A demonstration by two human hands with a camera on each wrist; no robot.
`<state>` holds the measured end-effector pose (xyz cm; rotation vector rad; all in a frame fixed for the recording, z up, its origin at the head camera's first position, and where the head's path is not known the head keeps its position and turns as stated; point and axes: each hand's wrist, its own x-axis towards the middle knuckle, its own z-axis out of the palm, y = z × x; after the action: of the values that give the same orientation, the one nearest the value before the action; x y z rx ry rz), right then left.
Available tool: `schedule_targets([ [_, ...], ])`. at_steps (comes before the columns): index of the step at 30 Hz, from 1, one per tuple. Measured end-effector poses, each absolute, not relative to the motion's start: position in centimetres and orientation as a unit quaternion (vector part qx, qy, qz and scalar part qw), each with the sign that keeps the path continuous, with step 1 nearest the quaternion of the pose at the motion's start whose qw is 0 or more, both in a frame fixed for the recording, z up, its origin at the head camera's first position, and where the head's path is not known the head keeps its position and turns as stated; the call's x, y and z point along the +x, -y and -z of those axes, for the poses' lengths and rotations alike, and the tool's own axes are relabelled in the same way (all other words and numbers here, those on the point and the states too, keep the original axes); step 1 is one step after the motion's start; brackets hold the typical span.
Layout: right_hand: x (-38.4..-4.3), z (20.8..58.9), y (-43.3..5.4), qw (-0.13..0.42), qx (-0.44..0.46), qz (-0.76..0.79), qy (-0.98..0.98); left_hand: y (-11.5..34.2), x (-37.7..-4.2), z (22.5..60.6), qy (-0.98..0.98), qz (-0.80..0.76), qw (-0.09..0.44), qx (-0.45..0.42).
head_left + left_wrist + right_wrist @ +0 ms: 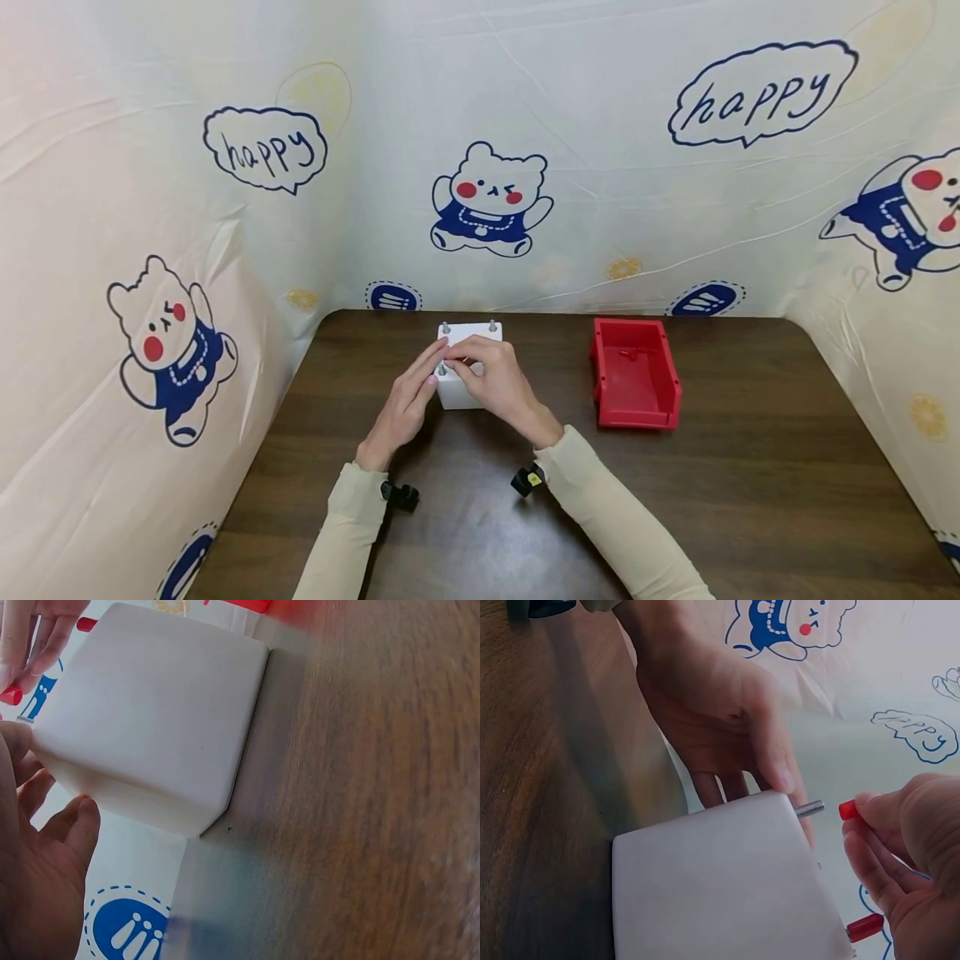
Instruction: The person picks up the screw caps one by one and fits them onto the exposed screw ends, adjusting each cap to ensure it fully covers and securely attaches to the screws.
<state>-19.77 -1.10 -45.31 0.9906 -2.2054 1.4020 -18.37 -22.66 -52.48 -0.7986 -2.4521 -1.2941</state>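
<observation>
Thumb and index finger of my right hand (pixel 498 375) pinch 1 red cap (pixel 848 810), just beside a bare metal peg (pixel 810 808) at the near-left corner of the white block (pixel 461 393), which stands near the far edge of the table (pixel 750 467). My left hand (pixel 407 404), fingers nearly straight, touches the block's left edge.

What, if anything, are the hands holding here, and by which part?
The right hand pinches a small red cap by the end away from the bare metal peg; the left hand rests against the white block.
</observation>
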Motion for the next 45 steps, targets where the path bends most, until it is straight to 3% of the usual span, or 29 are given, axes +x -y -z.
schedule_targets([
  [7,-19.88,45.74,1.39,0.145,0.34,-0.497,0.785,22.83,-18.22,52.69,0.845,0.447,0.123,-0.266],
  [45,-19.98,45.74,1.85,0.172,0.354,-0.472,0.789,22.42,-18.65,52.93,0.825,0.458,0.153,-0.294],
])
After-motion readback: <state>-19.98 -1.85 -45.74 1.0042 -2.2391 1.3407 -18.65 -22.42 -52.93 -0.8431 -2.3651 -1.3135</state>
